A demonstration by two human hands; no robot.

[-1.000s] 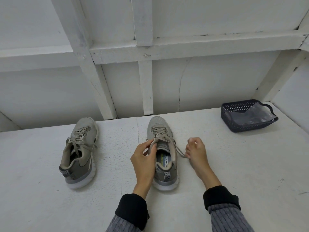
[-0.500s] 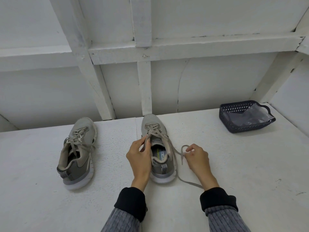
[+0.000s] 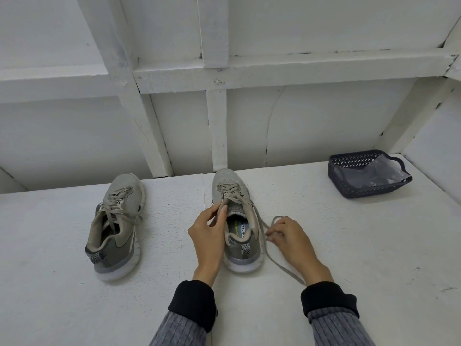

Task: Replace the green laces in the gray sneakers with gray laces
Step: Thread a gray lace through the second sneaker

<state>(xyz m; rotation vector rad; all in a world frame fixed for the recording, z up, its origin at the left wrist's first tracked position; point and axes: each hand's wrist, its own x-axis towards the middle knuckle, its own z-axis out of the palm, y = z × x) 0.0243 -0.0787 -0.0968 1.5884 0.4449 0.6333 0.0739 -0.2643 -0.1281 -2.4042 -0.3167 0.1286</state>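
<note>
On a white worktop, a left hand pinches the gray mesh sneaker's collar while right-hand fingers curl around its loose gray lace.

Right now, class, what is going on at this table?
A person is lacing the sneaker in front of them. The left hand holds its collar near the tongue, while the right hand pinches the loose gray lace trailing over the table. A second sneaker stands apart, already laced.
</note>
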